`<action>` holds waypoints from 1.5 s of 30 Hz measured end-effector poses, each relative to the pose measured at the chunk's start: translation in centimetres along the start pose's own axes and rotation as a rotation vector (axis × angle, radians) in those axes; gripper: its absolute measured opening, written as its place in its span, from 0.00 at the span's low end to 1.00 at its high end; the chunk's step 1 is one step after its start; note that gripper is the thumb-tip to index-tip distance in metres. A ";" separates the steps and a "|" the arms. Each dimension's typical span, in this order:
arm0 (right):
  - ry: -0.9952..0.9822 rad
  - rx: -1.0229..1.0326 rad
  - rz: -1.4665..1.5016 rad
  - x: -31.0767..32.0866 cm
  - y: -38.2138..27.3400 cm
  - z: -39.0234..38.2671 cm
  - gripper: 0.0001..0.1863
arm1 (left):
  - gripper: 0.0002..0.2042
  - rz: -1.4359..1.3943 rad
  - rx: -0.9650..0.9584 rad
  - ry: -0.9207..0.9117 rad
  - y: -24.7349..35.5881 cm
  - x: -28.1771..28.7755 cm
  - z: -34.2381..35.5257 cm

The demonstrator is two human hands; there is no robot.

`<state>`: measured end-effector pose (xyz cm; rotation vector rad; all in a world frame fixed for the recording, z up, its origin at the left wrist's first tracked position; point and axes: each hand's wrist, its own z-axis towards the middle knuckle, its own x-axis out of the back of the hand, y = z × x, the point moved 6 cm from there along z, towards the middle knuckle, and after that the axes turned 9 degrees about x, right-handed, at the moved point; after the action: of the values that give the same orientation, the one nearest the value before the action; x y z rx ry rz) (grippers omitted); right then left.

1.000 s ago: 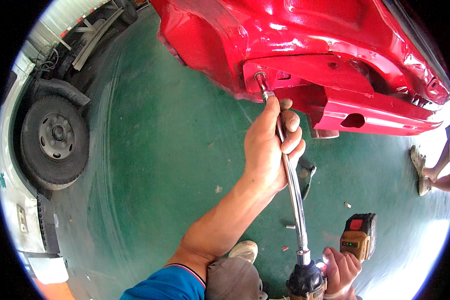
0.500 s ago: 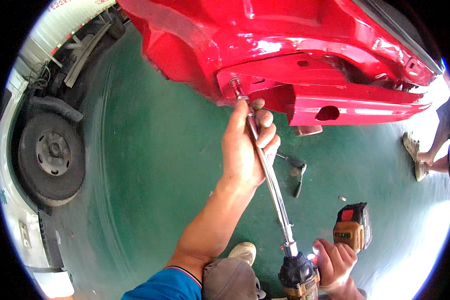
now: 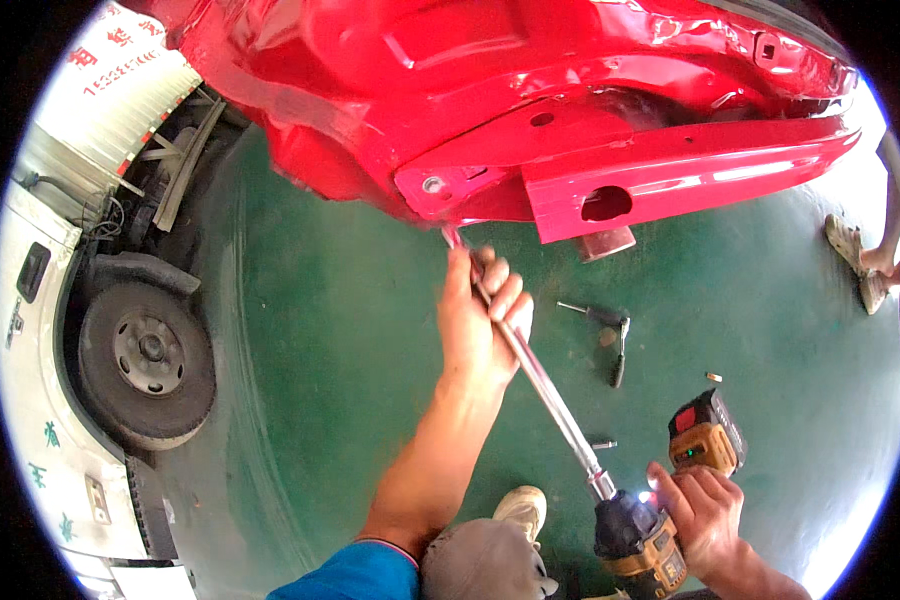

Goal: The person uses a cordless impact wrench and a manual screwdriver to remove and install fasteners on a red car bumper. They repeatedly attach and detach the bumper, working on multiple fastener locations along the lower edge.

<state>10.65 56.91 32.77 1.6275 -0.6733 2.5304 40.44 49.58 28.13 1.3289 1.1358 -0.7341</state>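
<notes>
My left hand (image 3: 480,335) is wrapped round the far part of a long chrome extension bar (image 3: 555,405). Its near end sits in the nose of a yellow-and-black cordless impact wrench (image 3: 645,548), and a small light glows there. My right hand (image 3: 708,508) grips the wrench's handle below the battery pack. The bar's far tip (image 3: 452,238), blurred, lies just below the edge of a red car body panel (image 3: 450,120), apart from the round metal fastener (image 3: 433,186) in it. A red beam (image 3: 690,170) with a dark oval hole runs to the right.
A ratchet wrench (image 3: 622,350) and a small metal socket (image 3: 604,444) lie on the green floor (image 3: 320,290). At the left stands a white truck with a dark wheel (image 3: 148,350). Another person's legs and shoes (image 3: 850,245) show at the far right.
The bar's far tip has come off the fastener and dropped back from the panel. Both hands shifted with the tool, the right one lower and to the right. The view has turned slightly.
</notes>
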 end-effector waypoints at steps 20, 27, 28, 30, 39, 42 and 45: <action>-0.029 -0.577 0.767 19.9 8.2 -17.8 0.24 | 0.20 0.268 0.726 0.849 -19.5 -5.7 -10.5; 0.287 -0.937 1.096 33.7 6.3 -29.9 0.23 | 0.19 0.420 0.897 0.749 -30.9 -22.2 -8.9; 0.316 -0.968 1.095 35.8 6.3 -30.7 0.21 | 0.19 0.441 0.898 0.735 -32.3 -24.5 -8.3; 0.446 -1.021 1.180 38.5 6.5 -32.4 0.20 | 0.18 0.482 0.909 0.684 -35.1 -29.1 -6.0; 0.567 -0.930 0.622 45.5 19.0 -31.3 0.22 | 0.16 0.617 0.910 0.464 -48.6 -42.5 11.7; 0.546 -0.983 0.594 46.8 26.1 -30.5 0.25 | 0.15 0.603 0.851 0.439 -53.7 -44.8 18.3; 0.677 -0.964 0.605 45.4 31.1 -32.7 0.27 | 0.14 0.574 0.871 0.381 -58.9 -44.6 23.7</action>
<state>-45.98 33.25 51.11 0.2486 -2.0080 2.1417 -23.53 9.12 45.42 2.4799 0.6340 -0.5596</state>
